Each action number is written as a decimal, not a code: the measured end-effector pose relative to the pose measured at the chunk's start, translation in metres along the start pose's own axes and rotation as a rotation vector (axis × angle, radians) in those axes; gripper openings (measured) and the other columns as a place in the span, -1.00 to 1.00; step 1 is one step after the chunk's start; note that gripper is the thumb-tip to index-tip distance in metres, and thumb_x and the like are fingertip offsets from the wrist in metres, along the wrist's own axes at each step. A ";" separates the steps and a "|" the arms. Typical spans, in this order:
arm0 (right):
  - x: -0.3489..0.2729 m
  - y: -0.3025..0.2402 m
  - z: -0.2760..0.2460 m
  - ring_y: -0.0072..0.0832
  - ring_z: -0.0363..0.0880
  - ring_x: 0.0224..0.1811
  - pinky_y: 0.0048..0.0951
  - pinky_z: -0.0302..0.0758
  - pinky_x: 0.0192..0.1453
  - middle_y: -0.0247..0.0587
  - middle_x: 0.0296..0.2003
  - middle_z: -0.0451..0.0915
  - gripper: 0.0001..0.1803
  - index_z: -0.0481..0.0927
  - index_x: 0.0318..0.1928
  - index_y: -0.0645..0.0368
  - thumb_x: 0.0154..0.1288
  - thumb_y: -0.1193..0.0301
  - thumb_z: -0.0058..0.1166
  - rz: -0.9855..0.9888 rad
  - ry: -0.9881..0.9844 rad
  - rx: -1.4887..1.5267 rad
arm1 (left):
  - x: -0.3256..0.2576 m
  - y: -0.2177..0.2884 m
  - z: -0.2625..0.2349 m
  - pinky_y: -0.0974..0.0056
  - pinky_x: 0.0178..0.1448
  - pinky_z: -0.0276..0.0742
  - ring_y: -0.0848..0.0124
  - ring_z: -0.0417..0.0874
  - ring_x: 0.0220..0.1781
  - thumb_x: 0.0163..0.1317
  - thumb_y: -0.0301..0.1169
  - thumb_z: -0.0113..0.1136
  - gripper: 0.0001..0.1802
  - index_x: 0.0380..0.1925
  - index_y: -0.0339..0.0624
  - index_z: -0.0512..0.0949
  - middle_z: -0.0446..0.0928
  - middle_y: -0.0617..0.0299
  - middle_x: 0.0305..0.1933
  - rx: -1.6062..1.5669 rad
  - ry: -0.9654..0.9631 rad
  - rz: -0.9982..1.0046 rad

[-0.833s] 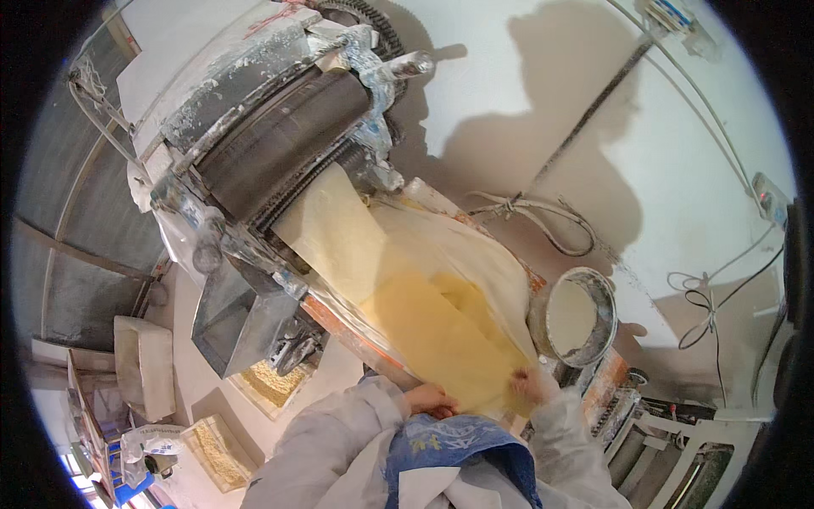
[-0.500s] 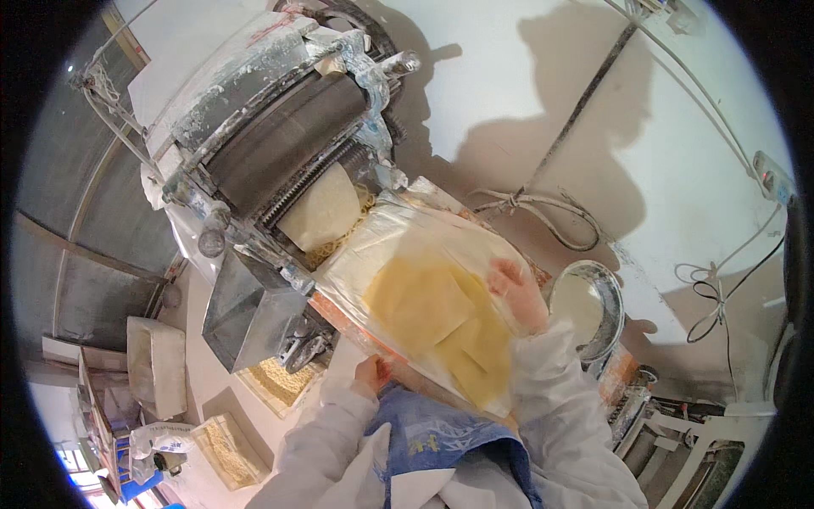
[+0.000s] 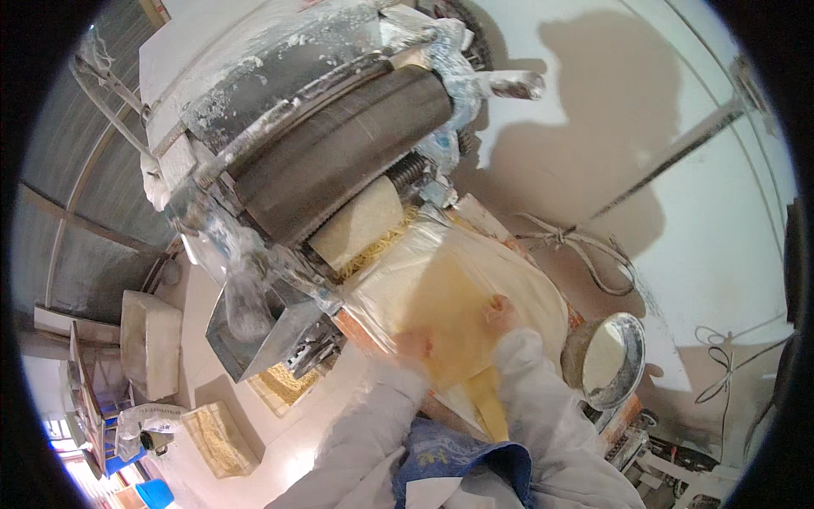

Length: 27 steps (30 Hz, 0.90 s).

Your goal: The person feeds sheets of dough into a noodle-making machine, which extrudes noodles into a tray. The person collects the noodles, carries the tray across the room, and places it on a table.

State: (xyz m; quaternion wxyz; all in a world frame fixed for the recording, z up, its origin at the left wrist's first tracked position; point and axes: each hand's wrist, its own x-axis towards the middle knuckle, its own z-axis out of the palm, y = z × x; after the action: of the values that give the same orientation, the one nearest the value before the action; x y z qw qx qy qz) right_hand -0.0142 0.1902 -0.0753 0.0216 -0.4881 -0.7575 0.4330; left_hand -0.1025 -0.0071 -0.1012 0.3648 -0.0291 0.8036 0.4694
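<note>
Thin yellow dough sheets (image 3: pixel 449 297) lie over a plastic-covered work surface (image 3: pixel 534 288) in front of me. My left hand (image 3: pixel 415 343), blurred by motion, is closed at the left edge of the upper sheet. At its right side my right hand (image 3: pixel 498 311) has curled fingers closed on the same sheet. A narrower yellow strip (image 3: pixel 485 403) of dough shows nearer to me, between my sleeves. Just beyond the surface, a pale dough piece (image 3: pixel 360 225) rests against a roller machine (image 3: pixel 348 140), with thin noodle-like strands (image 3: pixel 377 253) beside it.
A round metal pot (image 3: pixel 615 360) with pale contents stands on the right. A metal hopper (image 3: pixel 267 327) juts out at the left of the surface. Bins of yellow crumbs (image 3: pixel 222 441) sit on the floor. A looped cable (image 3: pixel 585 246) hangs by the wall.
My left hand has moved from the near edge up onto the dough sheet. My right hand has come inward from the right side onto it. The view has shifted closer to the machine.
</note>
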 end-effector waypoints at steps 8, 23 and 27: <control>0.010 -0.036 -0.003 -0.22 0.48 -0.21 -0.38 0.41 -0.14 0.02 -0.31 0.51 -0.54 0.47 -0.24 0.29 -0.14 0.22 0.11 -0.030 -0.179 -0.218 | -0.033 0.039 -0.015 0.26 -0.33 0.42 0.35 0.51 -0.36 -0.04 -0.18 0.14 -0.63 -0.39 -0.30 0.44 0.48 0.14 -0.39 0.165 -0.142 -0.111; -0.079 -0.018 -0.092 -0.56 0.44 -0.39 -0.55 0.36 -0.32 -0.33 -0.39 0.50 -0.66 0.50 -0.26 0.26 0.05 0.25 0.07 0.235 -0.208 0.640 | -0.114 0.062 -0.056 0.34 -0.08 0.41 0.46 0.46 -0.13 0.14 -0.34 0.01 -0.65 -0.07 -0.24 0.39 0.41 0.24 -0.05 -0.505 -0.750 -0.222; -0.091 -0.075 -0.116 -0.64 0.38 -0.43 -0.59 0.32 -0.34 -0.41 -0.44 0.46 -0.73 0.48 -0.32 0.21 0.06 0.27 0.06 0.020 -0.353 0.849 | -0.138 0.089 -0.069 0.37 -0.21 0.47 0.46 0.49 -0.22 0.10 -0.42 0.06 -0.69 -0.14 -0.29 0.45 0.40 0.25 -0.05 -0.329 -0.608 0.075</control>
State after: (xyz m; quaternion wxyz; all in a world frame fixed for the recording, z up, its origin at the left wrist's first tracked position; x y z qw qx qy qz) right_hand 0.0321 0.1833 0.0832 0.0860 -0.3622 -0.5003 0.7818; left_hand -0.0752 -0.0519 0.0691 0.5603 0.0832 0.5723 0.5930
